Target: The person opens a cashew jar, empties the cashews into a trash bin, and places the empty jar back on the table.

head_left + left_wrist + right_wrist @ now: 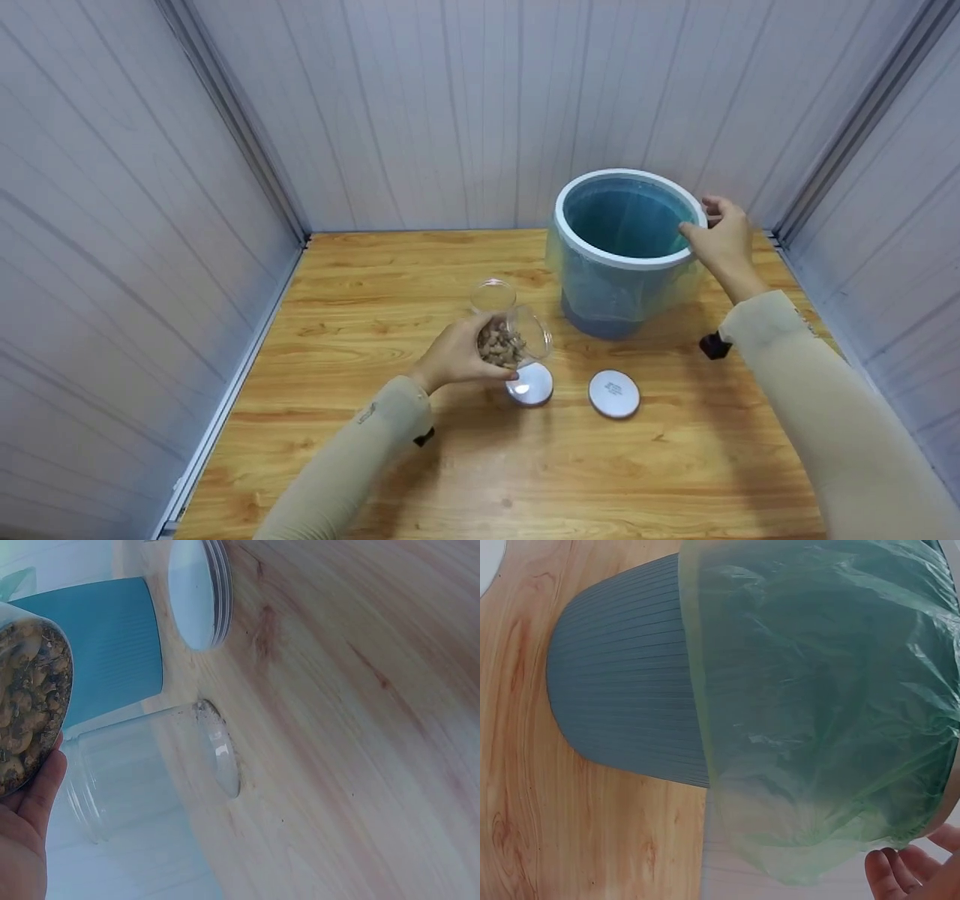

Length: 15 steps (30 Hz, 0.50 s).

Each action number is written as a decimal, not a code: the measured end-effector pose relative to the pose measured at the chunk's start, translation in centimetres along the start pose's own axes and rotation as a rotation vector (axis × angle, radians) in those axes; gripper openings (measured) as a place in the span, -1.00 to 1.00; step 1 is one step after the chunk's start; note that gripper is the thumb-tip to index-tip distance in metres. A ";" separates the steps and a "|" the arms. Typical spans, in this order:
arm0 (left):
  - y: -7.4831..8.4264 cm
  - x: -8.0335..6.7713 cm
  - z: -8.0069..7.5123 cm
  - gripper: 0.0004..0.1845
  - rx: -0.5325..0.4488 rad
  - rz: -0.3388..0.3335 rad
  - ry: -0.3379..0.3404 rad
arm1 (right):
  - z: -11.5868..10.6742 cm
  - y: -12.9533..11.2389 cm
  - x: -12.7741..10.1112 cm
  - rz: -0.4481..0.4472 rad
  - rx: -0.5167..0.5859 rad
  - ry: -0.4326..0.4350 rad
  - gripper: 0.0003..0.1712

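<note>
Hands: left hand (457,356) grips nut jar (510,337), right hand (720,236) pinches bin (622,292) rim near table edge.

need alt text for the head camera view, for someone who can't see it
A person's left hand holds a clear jar of brown nuts tilted above a wooden table, while the right hand grips the white rim of a blue ribbed bin with a plastic liner. Two round white lids lie on the table, and an empty clear jar stands behind.

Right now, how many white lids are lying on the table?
2. One white lid lies just below the left hand and its jar of nuts; the other lid lies to its right, in front of the blue bin.
</note>
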<state>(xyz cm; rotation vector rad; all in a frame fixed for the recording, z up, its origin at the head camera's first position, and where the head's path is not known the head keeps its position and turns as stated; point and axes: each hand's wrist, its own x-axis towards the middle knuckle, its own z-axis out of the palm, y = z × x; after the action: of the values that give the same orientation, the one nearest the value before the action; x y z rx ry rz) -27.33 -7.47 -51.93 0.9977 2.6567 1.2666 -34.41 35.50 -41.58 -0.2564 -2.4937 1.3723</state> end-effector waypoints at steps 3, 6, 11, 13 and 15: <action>0.1 0.0 -0.2 -0.02 0.002 0.003 0.003 | 0.2 0.2 0.0 0.009 0.006 -0.005 -0.26; 0.2 0.1 -0.4 -0.02 0.007 0.001 0.001 | 0.3 0.5 0.0 0.023 0.019 -0.010 -0.27; 0.5 0.3 -1.0 0.01 0.010 -0.007 -0.003 | 0.6 0.6 -0.1 0.023 0.020 0.020 -0.29; 0.6 0.3 -1.2 0.02 0.014 -0.007 -0.002 | 0.7 0.7 -0.2 0.018 0.015 0.035 -0.28; 0.6 0.5 -1.4 0.03 0.019 -0.003 0.000 | 0.7 0.6 -0.2 0.013 0.019 0.046 -0.27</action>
<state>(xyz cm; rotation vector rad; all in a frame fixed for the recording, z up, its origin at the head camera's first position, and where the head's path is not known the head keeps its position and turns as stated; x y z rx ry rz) -27.78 -7.90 -50.42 0.9951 2.6742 1.2427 -34.43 35.21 -42.50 -0.2975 -2.4448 1.3782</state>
